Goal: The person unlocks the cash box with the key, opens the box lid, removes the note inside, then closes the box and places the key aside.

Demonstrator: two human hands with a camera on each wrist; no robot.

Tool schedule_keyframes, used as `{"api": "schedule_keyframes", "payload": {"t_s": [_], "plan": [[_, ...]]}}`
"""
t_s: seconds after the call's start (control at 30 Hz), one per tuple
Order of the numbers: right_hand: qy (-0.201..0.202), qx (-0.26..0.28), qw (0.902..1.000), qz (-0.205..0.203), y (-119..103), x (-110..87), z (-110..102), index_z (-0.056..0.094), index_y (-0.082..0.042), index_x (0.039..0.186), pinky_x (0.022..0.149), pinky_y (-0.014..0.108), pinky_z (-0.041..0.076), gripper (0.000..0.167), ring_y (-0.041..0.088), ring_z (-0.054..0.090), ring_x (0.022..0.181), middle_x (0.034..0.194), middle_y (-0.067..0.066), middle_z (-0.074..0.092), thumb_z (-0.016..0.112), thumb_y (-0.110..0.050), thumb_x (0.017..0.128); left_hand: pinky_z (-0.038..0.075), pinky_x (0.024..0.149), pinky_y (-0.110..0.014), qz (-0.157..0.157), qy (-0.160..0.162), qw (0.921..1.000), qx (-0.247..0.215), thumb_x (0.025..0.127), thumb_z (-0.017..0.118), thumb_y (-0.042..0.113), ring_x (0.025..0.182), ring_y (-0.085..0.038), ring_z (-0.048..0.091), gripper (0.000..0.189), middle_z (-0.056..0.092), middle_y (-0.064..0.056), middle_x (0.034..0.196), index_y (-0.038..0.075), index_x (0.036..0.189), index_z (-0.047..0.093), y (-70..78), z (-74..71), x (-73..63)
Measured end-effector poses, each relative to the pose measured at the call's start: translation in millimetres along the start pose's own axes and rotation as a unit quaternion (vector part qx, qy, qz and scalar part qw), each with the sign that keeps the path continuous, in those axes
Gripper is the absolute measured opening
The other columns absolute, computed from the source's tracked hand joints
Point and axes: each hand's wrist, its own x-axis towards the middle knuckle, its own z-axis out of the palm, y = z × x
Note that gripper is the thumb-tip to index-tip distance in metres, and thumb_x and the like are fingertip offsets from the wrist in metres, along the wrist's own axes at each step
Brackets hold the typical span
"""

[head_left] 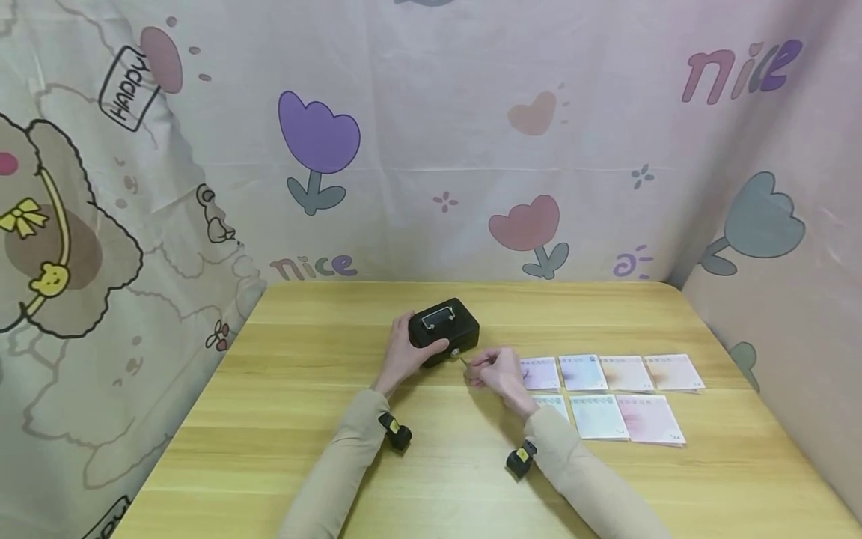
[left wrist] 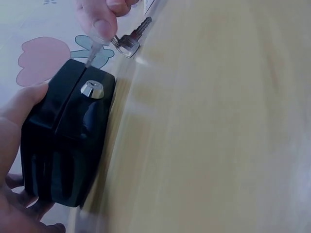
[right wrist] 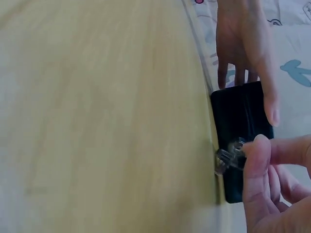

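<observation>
A black cash box [head_left: 462, 323] with a metal carrying handle [head_left: 438, 317] on its lid sits on the table. My left hand [head_left: 404, 353] grips its left end, thumb on top and fingers round the far side. A silver lock [left wrist: 92, 89] sticks out of the box's front. Close to it, my right hand [head_left: 498, 371] pinches a key [left wrist: 94, 52] whose blade points toward the box, apart from the lock's keyhole. A second key [left wrist: 128, 45] dangles from the same ring below the right fingers.
Several stacks of paper notes lie in two rows on the right, among them a purple stack [head_left: 542, 373] near my right hand and a pink stack [head_left: 650, 419]. Behind the wooden table [head_left: 283, 457] hangs a patterned cloth [head_left: 417, 135].
</observation>
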Motion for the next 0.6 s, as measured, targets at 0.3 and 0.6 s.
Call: {"api": "schedule_keyframes", "payload": {"t_s": [0.3,0.6], "plan": [[-0.088,-0.076,0.993,-0.021,-15.6,-11.1,-23.0,0.07,0.009,0.093,0.066,0.033,0.066,0.01,0.019,0.069,0.065,0.079,0.011,0.07,0.07,0.005,0.084,0.029,0.124,-0.059,-0.01,-0.054,0.9959,-0.072,0.078,0.086,0.036,0.148,-0.04,0.035,0.106,0.032,-0.02,0.161,0.007,0.158,0.023,-6.6,-5.8,-2.5],[-0.129,-0.141,0.9809,-0.036,-19.5,-6.6,-51.9,0.069,0.01,0.094,0.072,0.033,0.066,0.009,0.016,0.068,0.072,0.084,0.015,0.07,0.065,0.005,0.088,0.016,0.13,-0.051,-0.012,-0.164,0.9772,-0.135,0.081,0.084,0.029,0.157,-0.037,0.017,0.111,0.015,-0.02,0.169,0.007,0.162,0.011,-17.9,-27.3,0.6]]}}
